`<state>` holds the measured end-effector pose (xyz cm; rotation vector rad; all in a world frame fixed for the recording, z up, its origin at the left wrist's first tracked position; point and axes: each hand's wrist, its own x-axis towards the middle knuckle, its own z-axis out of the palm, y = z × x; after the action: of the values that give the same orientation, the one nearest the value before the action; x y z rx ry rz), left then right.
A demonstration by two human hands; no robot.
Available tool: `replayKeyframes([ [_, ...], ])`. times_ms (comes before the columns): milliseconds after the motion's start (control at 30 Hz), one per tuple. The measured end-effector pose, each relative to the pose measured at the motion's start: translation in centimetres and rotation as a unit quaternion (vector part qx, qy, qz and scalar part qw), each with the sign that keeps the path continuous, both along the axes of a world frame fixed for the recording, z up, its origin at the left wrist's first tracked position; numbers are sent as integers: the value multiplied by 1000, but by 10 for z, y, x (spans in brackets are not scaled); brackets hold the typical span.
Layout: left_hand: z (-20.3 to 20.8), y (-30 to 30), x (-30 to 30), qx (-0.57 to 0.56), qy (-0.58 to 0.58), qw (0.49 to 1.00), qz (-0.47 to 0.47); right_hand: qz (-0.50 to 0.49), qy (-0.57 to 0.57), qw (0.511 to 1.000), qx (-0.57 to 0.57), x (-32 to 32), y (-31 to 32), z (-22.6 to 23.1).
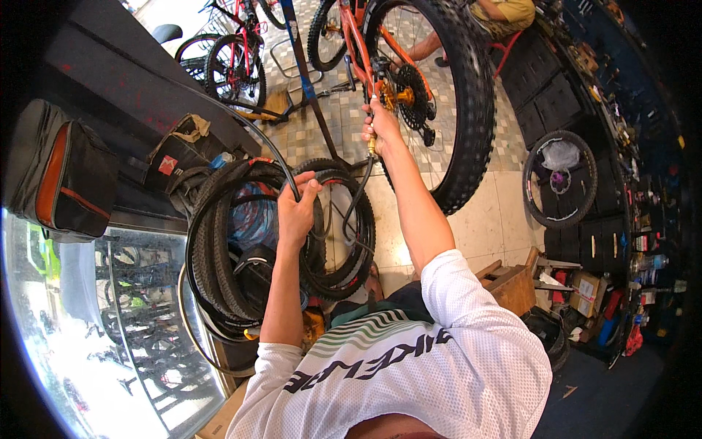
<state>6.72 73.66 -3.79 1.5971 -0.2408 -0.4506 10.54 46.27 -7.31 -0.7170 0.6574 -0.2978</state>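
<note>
My right hand (383, 124) is closed around a tool whose brass fitting (372, 145) shows below the fingers; the grip hides the rest of it. From that fitting a dark hose (357, 194) curves down toward the tires. My left hand (296, 212) holds a black hose (272, 146) between thumb and fingers, lower and to the left. Just beyond my right hand stands an orange bicycle (353, 44). Its fat, knobby rear tire (475, 110) and dark cassette (413, 99) are to the right of that hand.
Several loose tires (208, 256) are stacked around my left forearm. A black bag (62, 175) is at the left, above a bright glass pane. A bicycle wheel (559, 179) leans on dark drawers at right. Another person (504, 11) sits beyond the fat tire; red bicycles stand far left.
</note>
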Motion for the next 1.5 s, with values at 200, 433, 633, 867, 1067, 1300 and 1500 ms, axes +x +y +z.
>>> replayKeyframes([
  [200,5,7,1,21,-5,1000,12,4,-29,995,99,37,-22,-8],
  [433,7,8,1,16,5,1000,12,17,-30,996,82,55,-43,-6],
  [633,-21,0,6,-7,-44,999,9,-10,-7,999,37,22,-4,17],
  [867,-19,-8,8,-23,-42,999,7,-36,-43,998,-4,-21,34,29],
  [1067,-28,-8,9,-34,-68,997,-5,-46,-68,994,78,-21,24,19],
  [1300,-20,-2,2,-20,-28,999,-11,-43,-73,992,90,-17,20,28],
  [1500,-22,0,2,-19,-20,1000,-12,-48,-91,990,98,-13,10,29],
])
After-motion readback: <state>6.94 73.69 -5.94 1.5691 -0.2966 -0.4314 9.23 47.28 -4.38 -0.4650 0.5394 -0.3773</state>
